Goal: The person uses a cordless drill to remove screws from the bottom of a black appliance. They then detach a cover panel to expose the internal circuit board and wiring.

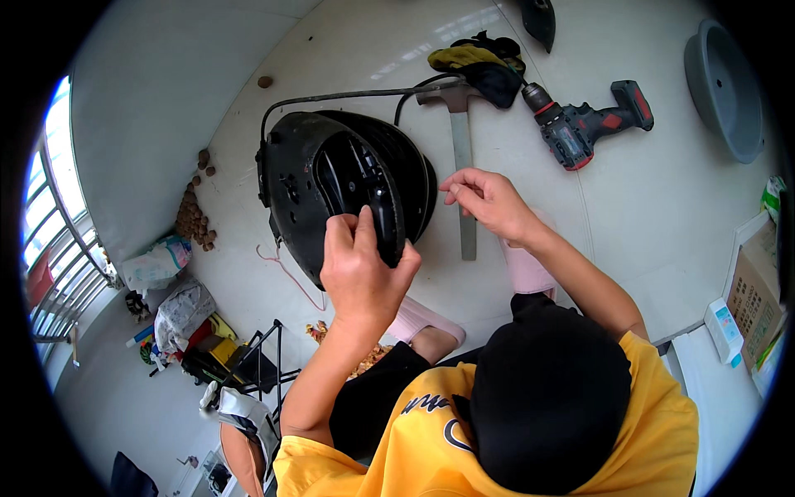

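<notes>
Black plastic fan housing stands tilted at frame centre, its lower rim clamped by the left hand. Just right, the right hand pinches something, perhaps a screw. Behind lie one hammer, one drill, and gloves.

On the white floor lie a red-and-black cordless drill, a hammer and dark work gloves — all toward the far side. A grey round basin sits at the right edge (a cardboard box nearer); brown nuts heap along the left wall.
</notes>
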{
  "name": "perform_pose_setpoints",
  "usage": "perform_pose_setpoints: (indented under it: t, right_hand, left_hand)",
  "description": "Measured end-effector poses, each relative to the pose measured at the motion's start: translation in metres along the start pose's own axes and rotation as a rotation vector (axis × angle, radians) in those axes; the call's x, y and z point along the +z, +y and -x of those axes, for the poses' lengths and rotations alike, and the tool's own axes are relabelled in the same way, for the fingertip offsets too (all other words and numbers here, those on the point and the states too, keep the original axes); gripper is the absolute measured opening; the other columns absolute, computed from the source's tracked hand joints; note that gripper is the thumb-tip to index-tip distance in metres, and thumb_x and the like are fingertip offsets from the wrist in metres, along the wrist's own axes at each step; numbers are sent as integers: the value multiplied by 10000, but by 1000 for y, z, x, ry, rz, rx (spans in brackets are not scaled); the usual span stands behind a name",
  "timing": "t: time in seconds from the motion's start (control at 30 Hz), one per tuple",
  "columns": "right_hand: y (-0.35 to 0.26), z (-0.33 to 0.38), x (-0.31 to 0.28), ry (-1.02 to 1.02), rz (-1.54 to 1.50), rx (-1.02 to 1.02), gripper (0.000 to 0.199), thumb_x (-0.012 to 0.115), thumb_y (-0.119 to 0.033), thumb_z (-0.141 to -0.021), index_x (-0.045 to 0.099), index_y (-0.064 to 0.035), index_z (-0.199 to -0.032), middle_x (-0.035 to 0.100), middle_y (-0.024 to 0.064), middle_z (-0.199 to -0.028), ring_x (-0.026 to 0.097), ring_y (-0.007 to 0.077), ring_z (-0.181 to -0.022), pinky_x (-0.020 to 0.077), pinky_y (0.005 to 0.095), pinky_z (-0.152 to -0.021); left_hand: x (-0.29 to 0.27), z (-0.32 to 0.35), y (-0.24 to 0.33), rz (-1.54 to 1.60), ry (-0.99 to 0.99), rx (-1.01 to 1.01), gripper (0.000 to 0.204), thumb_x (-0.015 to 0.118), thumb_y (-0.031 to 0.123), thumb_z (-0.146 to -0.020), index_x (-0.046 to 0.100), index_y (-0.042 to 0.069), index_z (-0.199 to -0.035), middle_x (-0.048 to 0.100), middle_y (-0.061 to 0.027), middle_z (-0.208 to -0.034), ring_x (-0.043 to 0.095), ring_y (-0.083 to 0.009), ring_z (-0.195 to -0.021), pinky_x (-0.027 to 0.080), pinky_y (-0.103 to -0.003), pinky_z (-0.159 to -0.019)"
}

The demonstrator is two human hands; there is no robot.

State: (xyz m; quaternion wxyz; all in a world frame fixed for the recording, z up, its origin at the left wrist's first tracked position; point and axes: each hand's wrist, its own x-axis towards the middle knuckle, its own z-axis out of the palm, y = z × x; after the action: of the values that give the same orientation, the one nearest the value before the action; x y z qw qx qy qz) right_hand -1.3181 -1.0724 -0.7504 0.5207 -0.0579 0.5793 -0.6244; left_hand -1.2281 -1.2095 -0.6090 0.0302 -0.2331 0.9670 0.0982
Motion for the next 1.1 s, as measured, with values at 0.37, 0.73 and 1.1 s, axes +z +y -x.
perform_pose_setpoints:
  t: [0.37,0.73,1.1]
  right_hand:
    - [-47,-6,39,-224,0,-95,209,501,-147,-922,609,3,-1022,624,27,-834,513,60,-686,447,216,-630]
    - [-80,-6,51,-239,15,-127,189,484,-111,-922,615,-4,-1007,621,17,-817,510,57,-683,446,211,-632]
    - [-80,-10,56,-210,15,-104,199,499,-105,-894,630,7,-993,653,33,-801,507,39,-634,438,212,-607]
  left_hand:
    - [-93,-24,-45,171,-139,-112,412,684,57,-633,648,-65,-1025,531,-98,-841,534,-162,-687,467,-257,-625]
    - [-122,-36,-72,326,-230,-239,437,700,109,-620,660,-51,-1026,503,-37,-827,447,-90,-687,370,-212,-534]
    - [-172,-66,-138,571,-349,-183,359,648,105,-687,641,-89,-989,475,-26,-933,487,-79,-805,417,-193,-669]
